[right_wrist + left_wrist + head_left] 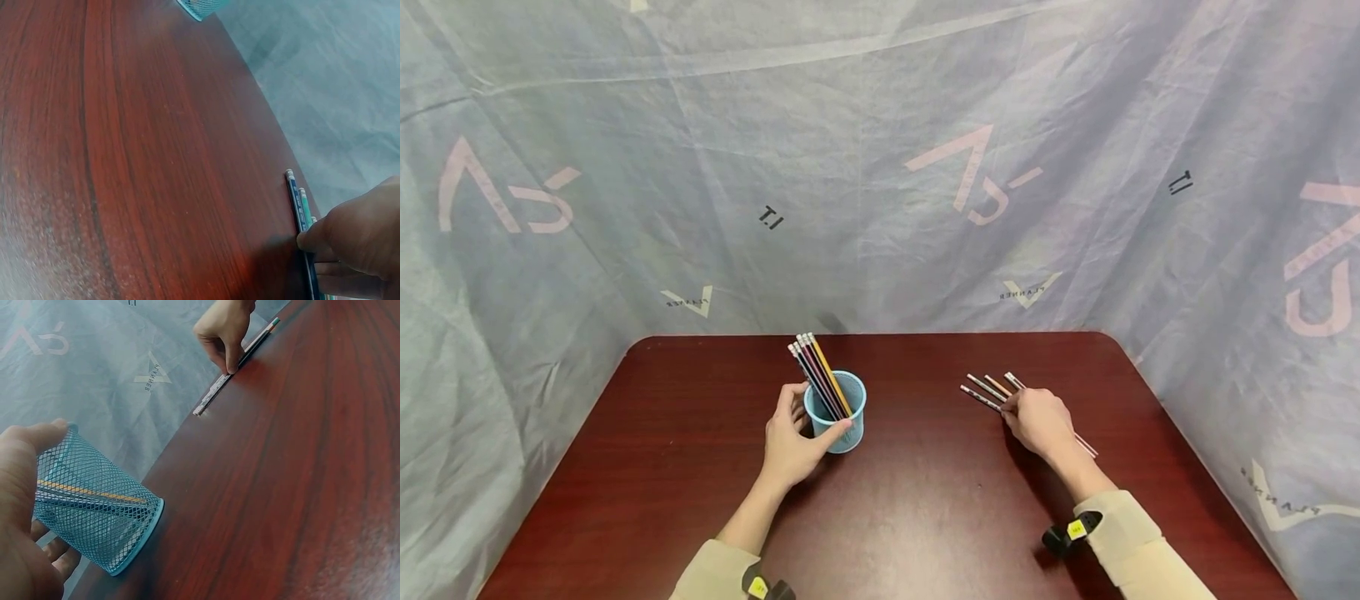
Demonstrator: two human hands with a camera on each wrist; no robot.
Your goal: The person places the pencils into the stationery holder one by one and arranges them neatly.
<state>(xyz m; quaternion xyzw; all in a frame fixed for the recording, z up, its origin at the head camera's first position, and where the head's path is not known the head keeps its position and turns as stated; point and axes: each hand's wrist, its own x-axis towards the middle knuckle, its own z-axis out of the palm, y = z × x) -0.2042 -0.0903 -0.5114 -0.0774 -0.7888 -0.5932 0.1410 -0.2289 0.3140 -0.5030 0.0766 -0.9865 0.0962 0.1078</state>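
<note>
My left hand (pixel 788 443) grips a light blue mesh pencil cup (pixel 847 435), thumb on the near side and fingers curled round the far left side. Several pencils (pixel 811 367) lean leftward in the cup, eraser ends up; one is yellow, the others darker. Over on the right, my right hand (pixel 1041 422) is down at a loose row of several pencils lying on the table. Its thumb and fingertips pinch a dark blue pencil (pixel 295 199) at the row's near edge. Beside that one lies a green pencil (pixel 304 203). The hand hides the middle of the row.
The dark red wooden table (pixel 910 500) has rounded far corners. A grey printed cloth (pixel 850 167) hangs along its back and sides. Each wrist carries a small black camera, such as the right wrist camera (pixel 1060 537), below a beige sleeve (pixel 1123 533).
</note>
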